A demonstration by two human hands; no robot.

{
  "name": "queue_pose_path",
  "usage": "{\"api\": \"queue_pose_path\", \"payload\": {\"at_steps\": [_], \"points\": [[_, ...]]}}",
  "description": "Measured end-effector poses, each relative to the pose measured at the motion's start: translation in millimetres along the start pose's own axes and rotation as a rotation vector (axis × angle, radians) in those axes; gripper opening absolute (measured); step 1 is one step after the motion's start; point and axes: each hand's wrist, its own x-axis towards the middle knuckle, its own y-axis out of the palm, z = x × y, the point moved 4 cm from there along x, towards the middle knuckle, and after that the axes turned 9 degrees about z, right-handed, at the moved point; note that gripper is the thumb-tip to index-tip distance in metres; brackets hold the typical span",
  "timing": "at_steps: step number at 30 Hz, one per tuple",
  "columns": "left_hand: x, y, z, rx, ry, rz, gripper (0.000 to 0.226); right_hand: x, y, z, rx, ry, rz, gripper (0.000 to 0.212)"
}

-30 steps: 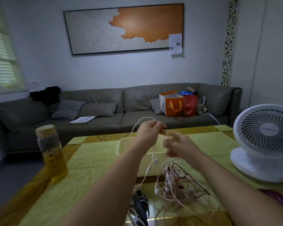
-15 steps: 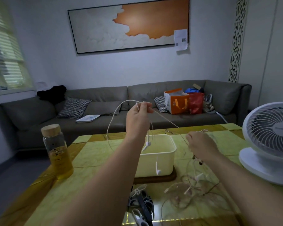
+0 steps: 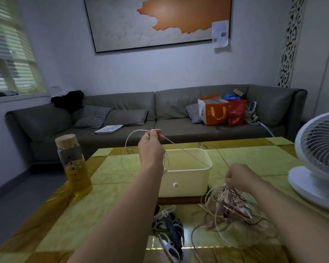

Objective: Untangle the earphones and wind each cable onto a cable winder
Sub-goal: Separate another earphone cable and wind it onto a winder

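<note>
You have a single view: a wide-angle camera on your head, facing forward and tilted down across the surface (image 3: 112, 168) toward the sofa (image 3: 179, 102) and the far wall (image 3: 179, 71). Your left hand (image 3: 151, 147) and right hand (image 3: 239, 175) sit mid-frame, close to the lens, reaching in from the bottom edge of the frame.

The surface (image 3: 112, 168) is marbled yellow-green with amber-brown squares. The box (image 3: 188, 185) is cream. The cable (image 3: 134, 131) is off-white; the tangle (image 3: 230, 204) mixes white, pink, dark red and black. The winders (image 3: 171, 223) are black and white. The bottle (image 3: 74, 168) holds amber liquid under a tan lid. The fan (image 3: 319, 158) is white, the sofa (image 3: 122, 103) grey, its cushion (image 3: 92, 116) black-and-white checked.
</note>
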Motion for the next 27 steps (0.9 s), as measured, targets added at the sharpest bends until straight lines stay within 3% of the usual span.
{"api": "queue_pose_path", "payload": {"at_steps": [4, 10, 12, 15, 18, 20, 22, 27], "points": [[9.1, -23.7, -3.6, -0.065, 0.030, -0.115, 0.029, -5.8, 14.6, 0.9, 0.026, -0.093, 0.086, 0.024], [8.9, -40.6, 4.0, -0.176, 0.075, -0.223, 0.030, -6.9, 24.4, 5.1, -0.006, -0.095, 0.066, 0.040], [6.9, -41.4, 2.3, -0.192, 0.104, -0.254, 0.030, -8.3, 25.4, 5.7, 0.031, -0.095, -0.012, 0.043], [6.5, -51.2, -2.9, -0.193, 0.136, -0.330, 0.030, -11.3, 29.3, 4.2, 0.237, -0.162, -0.010, 0.022], [8.7, -61.6, -1.9, -0.189, 0.084, -0.359, 0.030, -15.3, 36.3, -3.4, 0.696, -0.167, 0.111, 0.016], [8.9, -63.3, 4.4, -0.167, -0.004, -0.337, 0.029, -17.5, 37.8, -9.3, 0.966, -0.123, 0.086, 0.018], [7.0, -60.9, 15.5, -0.109, -0.130, -0.285, 0.027, -20.1, 37.6, -7.3, 1.029, -0.099, 0.039, 0.020], [-9.3, -34.7, 46.5, 0.146, -0.297, 0.042, 0.023, -31.1, 27.8, 22.3, 0.764, -0.207, -0.012, 0.015]]}}
